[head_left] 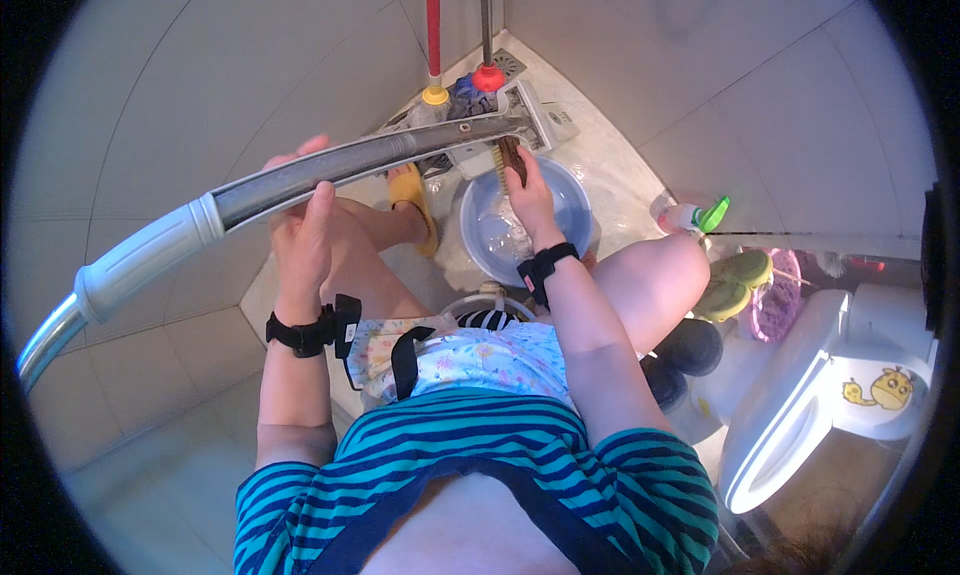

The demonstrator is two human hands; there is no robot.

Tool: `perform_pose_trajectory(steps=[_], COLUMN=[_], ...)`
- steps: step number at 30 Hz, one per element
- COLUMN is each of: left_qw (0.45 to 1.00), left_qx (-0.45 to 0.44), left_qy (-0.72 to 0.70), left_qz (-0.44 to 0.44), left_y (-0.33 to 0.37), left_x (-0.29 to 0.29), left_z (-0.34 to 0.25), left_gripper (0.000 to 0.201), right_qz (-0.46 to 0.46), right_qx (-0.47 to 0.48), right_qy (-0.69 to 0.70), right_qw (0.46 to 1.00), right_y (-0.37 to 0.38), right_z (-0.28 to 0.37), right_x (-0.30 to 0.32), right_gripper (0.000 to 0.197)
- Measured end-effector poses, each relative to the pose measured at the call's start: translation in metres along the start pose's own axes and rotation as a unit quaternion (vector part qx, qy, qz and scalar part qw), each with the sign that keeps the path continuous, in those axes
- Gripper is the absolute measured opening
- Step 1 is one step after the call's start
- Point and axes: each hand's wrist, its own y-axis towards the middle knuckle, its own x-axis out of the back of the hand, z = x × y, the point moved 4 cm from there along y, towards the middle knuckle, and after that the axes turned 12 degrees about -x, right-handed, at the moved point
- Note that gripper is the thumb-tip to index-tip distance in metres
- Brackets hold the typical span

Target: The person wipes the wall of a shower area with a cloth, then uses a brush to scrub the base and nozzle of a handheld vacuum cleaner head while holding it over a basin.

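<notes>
My left hand supports a long mop-like tool from below, its thumb on one side of the shaft and fingers on the other. A chrome pole and pale grey grip lie at the tool's left end; its far end meets a pale rectangular head. I cannot tell its exact kind. In my right hand is a scrubbing brush with a brown back and pale bristles facing left, close to the tool's far end. Below that hand stands a blue basin holding water.
Two upright poles, one red and one dark, stand in the corner by a floor drain. At right are a spray bottle, green slippers, dark shoes and a white toilet. Tiled walls rise close on both sides.
</notes>
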Motion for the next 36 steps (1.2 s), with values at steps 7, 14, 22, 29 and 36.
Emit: perform_pose_trajectory(steps=[7, 14, 22, 29, 36], left_qw=[0.993, 0.993, 0.968, 0.933, 0.946], left_qx=[-0.086, -0.096, -0.197, -0.244, -0.288], left_qy=[0.051, 0.060, 0.130, 0.263, 0.142], left_qz=[0.067, 0.039, -0.082, -0.041, -0.048], left_y=[0.018, 0.054, 0.079, 0.111, 0.149], left_x=[-0.024, -0.049, -0.066, -0.105, -0.159], left_z=[-0.009, -0.015, -0.038, -0.072, -0.077], left_gripper=[0.043, 0.036, 0.025, 0.028, 0.038], right_qz=[0.137, 0.156, 0.013, 0.059, 0.039], right_qx=[0.036, 0.060, 0.219, 0.221, 0.093], right_qy=[-0.080, -0.111, -0.135, -0.118, 0.239], right_qw=[0.987, 0.980, 0.966, 0.966, 0.966], right_y=[-0.033, -0.037, -0.012, 0.002, 0.027], right_z=[0.065, 0.065, 0.084, 0.096, 0.091], right_x=[-0.029, -0.002, 0.038, 0.071, 0.094], right_gripper=[0.038, 0.036, 0.038, 0.037, 0.035])
